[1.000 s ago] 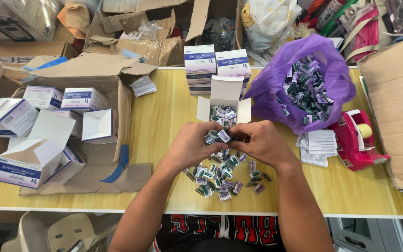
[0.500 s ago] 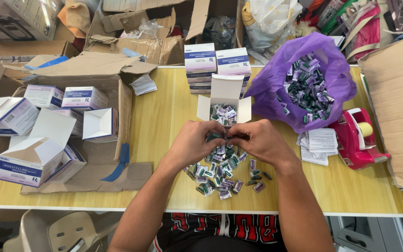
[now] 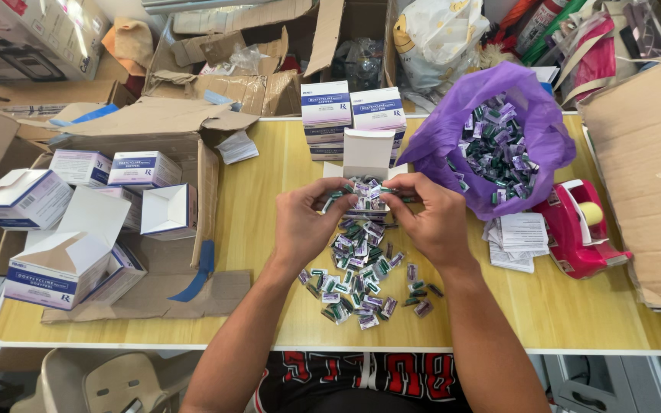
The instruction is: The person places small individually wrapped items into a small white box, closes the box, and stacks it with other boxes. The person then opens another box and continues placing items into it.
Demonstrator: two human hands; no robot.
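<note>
Both hands are lifting away from the loose pile (image 3: 361, 275), the left hand (image 3: 305, 222) and right hand (image 3: 431, 218) together pinching a bunch of capsule packets (image 3: 366, 191) over the open white box (image 3: 369, 157) just beyond the fingertips.

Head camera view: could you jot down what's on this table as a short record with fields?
left hand: grips a bunch of small green-and-purple packets
right hand: grips the same bunch
under the hands: open white carton
loose packets: heaped on yellow table
purple bag: open, full of packets
red tape dispenser: right of the leaflets
</note>
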